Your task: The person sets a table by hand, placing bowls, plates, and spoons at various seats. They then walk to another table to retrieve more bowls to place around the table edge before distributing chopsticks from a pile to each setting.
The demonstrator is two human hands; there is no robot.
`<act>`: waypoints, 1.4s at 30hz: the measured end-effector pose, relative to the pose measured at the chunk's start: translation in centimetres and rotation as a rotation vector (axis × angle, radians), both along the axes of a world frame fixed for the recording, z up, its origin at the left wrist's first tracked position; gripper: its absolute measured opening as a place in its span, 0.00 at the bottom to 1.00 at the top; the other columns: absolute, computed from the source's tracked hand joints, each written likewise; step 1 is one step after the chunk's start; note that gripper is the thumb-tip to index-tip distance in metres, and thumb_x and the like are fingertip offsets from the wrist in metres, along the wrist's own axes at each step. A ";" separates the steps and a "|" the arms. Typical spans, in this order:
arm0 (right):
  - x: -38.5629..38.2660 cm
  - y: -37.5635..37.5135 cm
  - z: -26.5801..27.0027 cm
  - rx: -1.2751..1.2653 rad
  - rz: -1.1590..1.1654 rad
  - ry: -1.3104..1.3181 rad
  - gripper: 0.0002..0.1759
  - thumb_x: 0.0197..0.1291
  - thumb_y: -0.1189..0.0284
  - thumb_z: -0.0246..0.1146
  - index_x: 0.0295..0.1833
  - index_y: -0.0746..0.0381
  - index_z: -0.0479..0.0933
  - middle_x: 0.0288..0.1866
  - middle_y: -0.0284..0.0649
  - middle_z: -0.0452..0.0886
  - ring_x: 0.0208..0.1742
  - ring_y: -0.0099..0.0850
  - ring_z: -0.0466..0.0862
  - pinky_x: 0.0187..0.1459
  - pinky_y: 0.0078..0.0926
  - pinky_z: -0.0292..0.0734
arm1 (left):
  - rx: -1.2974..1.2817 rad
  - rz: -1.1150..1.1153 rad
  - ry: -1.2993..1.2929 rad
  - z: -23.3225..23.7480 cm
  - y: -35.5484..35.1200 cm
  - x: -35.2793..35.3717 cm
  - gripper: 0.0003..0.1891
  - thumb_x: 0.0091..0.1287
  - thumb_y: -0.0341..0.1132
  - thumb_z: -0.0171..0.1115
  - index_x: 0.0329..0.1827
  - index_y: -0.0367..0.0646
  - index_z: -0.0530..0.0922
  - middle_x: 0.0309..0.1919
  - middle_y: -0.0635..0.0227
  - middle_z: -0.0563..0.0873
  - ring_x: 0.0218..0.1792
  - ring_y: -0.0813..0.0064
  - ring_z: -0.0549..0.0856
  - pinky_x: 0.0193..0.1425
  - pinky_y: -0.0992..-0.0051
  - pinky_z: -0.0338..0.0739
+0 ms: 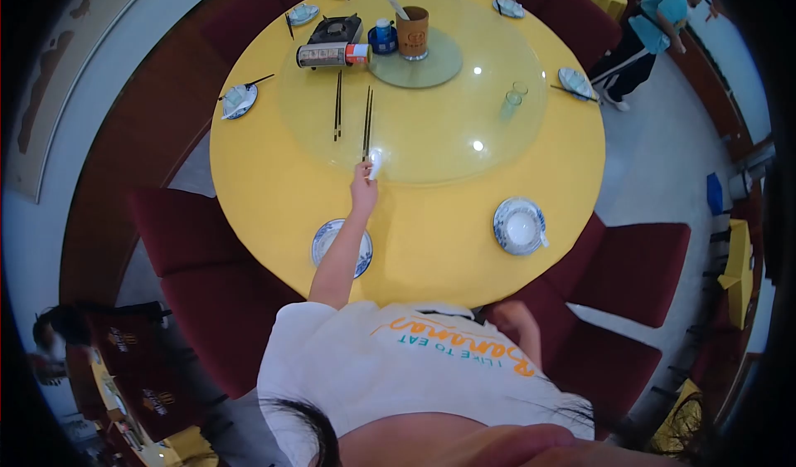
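My left hand reaches over the near edge of the round glass turntable, fingers closed on the near end of a pair of dark chopsticks. A small white piece shows beside those fingers; its kind is unclear. To the left lies another pair of dark chopsticks. Below my left forearm, partly covered by it, is a blue-patterned plate. My right hand hangs low by my side near the table edge, its fingers blurred.
A portable gas stove, a gas canister and a brown holder stand at the far side. Two glasses are to the right. A bowl sits nearby. Red chairs ring the yellow table; a person walks at right.
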State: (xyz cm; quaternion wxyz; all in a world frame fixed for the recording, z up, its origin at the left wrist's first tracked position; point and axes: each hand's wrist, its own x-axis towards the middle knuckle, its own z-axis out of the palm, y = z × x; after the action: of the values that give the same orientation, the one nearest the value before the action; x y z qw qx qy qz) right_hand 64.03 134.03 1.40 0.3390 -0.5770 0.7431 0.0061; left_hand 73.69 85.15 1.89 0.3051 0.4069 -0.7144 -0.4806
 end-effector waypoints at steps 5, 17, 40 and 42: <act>-2.3 -13.7 18.1 -0.531 -0.799 -0.473 0.12 0.59 0.70 0.54 0.36 0.68 0.77 0.24 0.37 0.78 0.28 0.21 0.76 0.31 0.20 0.69 | 0.265 0.285 0.121 2.8 0.1 9.4 0.18 0.58 0.23 0.52 0.51 0.44 0.65 0.34 0.62 0.76 0.24 0.77 0.78 0.21 0.80 0.71; 9.3 -22.2 40.7 -1.201 0.348 -1.577 0.05 0.53 0.73 0.58 0.31 0.64 0.75 0.26 0.38 0.74 0.29 0.26 0.73 0.32 0.18 0.67 | 0.269 0.488 -0.033 -4.8 4.5 24.5 0.19 0.58 0.27 0.56 0.53 0.36 0.67 0.30 0.64 0.77 0.23 0.80 0.73 0.24 0.82 0.67; 8.3 -19.0 40.1 -1.379 0.137 -1.236 0.13 0.61 0.69 0.47 0.24 0.61 0.63 0.24 0.35 0.64 0.27 0.26 0.67 0.32 0.20 0.63 | -0.292 0.420 -0.433 -3.4 10.1 20.7 0.22 0.52 0.21 0.56 0.52 0.31 0.68 0.46 0.50 0.74 0.48 0.54 0.73 0.52 0.64 0.67; 7.3 -19.4 39.0 -1.398 -0.008 -1.173 0.14 0.62 0.69 0.46 0.24 0.61 0.62 0.24 0.35 0.63 0.27 0.25 0.66 0.32 0.20 0.63 | -0.309 0.415 -0.460 -2.7 10.2 20.2 0.22 0.52 0.21 0.56 0.52 0.32 0.68 0.47 0.51 0.72 0.50 0.53 0.70 0.55 0.62 0.63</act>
State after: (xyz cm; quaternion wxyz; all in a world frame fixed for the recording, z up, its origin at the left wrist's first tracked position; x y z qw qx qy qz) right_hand 71.36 114.63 40.38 0.2358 -0.5590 0.2877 -0.7410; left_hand 93.94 95.40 -0.79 0.2852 0.5902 -0.7308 -0.1903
